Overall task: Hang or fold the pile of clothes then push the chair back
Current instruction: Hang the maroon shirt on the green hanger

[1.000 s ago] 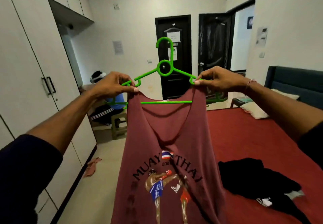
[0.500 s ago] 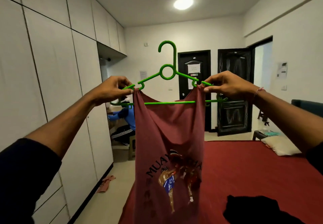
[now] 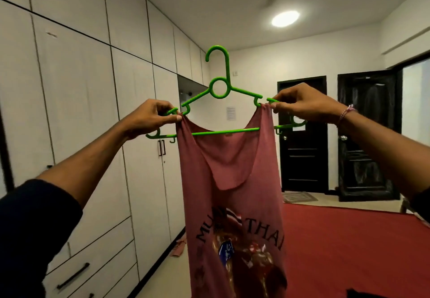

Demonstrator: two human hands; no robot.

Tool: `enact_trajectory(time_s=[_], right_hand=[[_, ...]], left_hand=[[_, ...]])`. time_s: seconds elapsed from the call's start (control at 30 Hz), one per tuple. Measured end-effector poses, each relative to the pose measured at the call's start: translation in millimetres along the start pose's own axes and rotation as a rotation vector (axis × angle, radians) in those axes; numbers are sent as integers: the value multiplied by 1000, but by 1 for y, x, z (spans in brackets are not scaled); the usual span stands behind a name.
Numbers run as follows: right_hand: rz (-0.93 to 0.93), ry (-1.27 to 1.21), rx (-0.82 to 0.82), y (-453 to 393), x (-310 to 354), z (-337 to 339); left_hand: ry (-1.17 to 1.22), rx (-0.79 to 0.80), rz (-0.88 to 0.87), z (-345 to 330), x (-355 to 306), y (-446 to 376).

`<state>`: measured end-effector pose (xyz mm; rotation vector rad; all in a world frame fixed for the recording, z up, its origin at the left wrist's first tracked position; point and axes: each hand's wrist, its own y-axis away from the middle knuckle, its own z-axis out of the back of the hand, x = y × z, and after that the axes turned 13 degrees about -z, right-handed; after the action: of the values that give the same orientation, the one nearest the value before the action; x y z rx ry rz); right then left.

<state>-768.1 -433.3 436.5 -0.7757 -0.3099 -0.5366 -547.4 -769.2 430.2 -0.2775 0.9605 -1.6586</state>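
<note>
Here both arms are raised in front of the white wardrobe (image 3: 81, 116), hands well apart: the left hand (image 3: 149, 118) pinches one strap of the maroon tank top (image 3: 232, 204) against the left arm of the green hanger (image 3: 220, 93), while the right hand (image 3: 302, 104) pinches the other strap at the hanger's right arm. The top hangs down from the hanger, above the red bedcover (image 3: 349, 246). Farther off stand two black doors (image 3: 302, 135).

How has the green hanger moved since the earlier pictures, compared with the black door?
Yes. The green hanger has gone up and left: its hook was in front of the black door, now left of it.
</note>
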Motion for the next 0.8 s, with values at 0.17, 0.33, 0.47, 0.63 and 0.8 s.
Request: enact_trajectory(time_s=[0.17, 0.33, 0.47, 0.63, 0.8], right_hand=[[49, 36, 1, -11, 33, -18], [97, -99, 139, -16, 74, -50], [176, -250, 238, -19, 113, -75], [305, -337, 292, -35, 163, -111], [384, -398, 322, -48, 228, -146]], left_hand=[[-9, -48, 64, 47, -2, 25], [-58, -54, 126, 101, -6, 57], [-101, -21, 198, 152, -10, 87], [-156, -101, 272, 206, -18, 125], [-234, -236, 337, 261, -23, 173]])
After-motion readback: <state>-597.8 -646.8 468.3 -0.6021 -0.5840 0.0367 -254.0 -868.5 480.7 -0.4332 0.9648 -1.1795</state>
